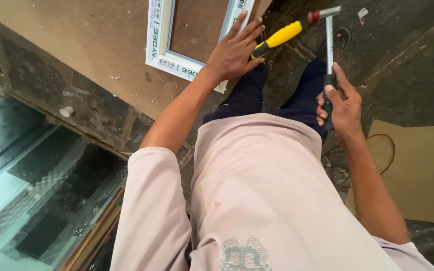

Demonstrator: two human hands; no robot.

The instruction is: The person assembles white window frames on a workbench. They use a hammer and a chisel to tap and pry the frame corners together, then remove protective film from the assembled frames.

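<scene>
1. Two hands work at once near the top of the frame. The left hand [234,50] lies spread on the corner of a white window frame [157,47], fingers [241,24] flat and extended — a pressing hold that would pin the frame against the brown board [101,40] beneath it, not a grasp.
2. Under that same hand, a yellow-handled tool [278,38] juts toward the upper right; the thumb side seems to trap its dark end against the frame, though the tip is hidden, so what kind of tool it is cannot be told.
3. At right of centre, the right hand [342,103] has its fingers closed around the dark grip of a hammer [329,40]. The shaft points up the frame, with the metal head at the very top — held raised and well apart from the frame.
4. Between the two hands show the person's dark trousers, and the pale shirt fills the lower middle.
5. Lower left holds glass panes [31,185], and a small white cap [66,111] sits on the board's dark edge.
</scene>
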